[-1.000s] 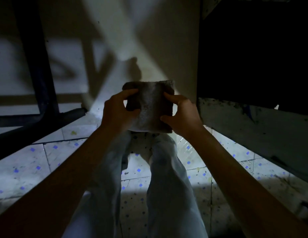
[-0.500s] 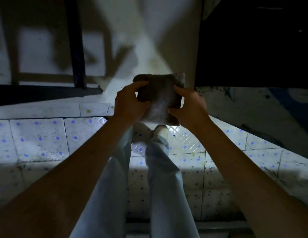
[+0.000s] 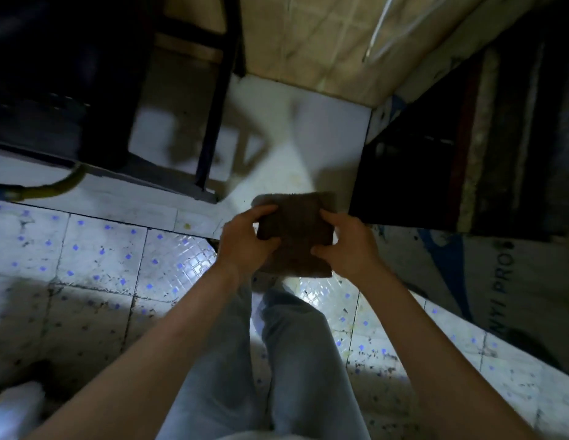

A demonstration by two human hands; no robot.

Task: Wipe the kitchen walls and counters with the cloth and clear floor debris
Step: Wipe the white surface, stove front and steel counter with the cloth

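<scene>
Speckled floor tiles point(image 3: 95, 262), panel point(image 3: 486, 281) lettered "PRO" (partly legible), cloth point(image 3: 297, 230)

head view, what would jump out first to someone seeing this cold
The folded brown cloth at centre frame, gripped by the left hand and right hand on either side, above the person's legs. Next, the bright patch on the white floor tiles with blue dots and dark specks, lower left. A yellow hose curves in at the left edge.

The left hand point(image 3: 245, 241) and right hand point(image 3: 346, 249) grip a folded brown cloth point(image 3: 297, 230) by opposite edges. Below lie the speckled floor tiles point(image 3: 95, 258) and pale trouser legs point(image 3: 295, 360).
</scene>
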